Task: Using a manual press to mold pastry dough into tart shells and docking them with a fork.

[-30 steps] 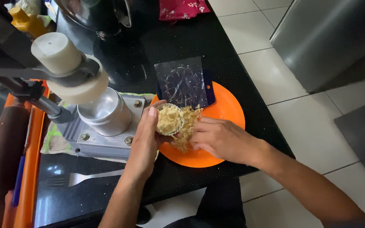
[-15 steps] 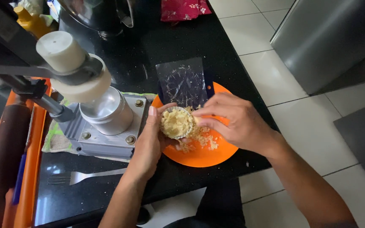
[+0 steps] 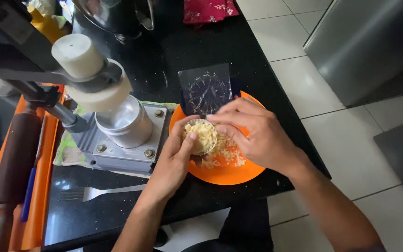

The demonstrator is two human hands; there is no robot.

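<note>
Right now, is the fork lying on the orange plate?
No, the fork lies on the black counter in front of the metal press, apart from the orange plate.

One orange plate (image 3: 239, 173), one fork (image 3: 100, 192), one rolling pin (image 3: 16, 157), two hands.

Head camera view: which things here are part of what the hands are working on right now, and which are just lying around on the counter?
In use: left hand cupping the filled dough cup; right hand pressing it; orange plate with loose filling.

Lying about: fork, rolling pin, metal press, plastic sheet, red cloth, orange tray.
</note>
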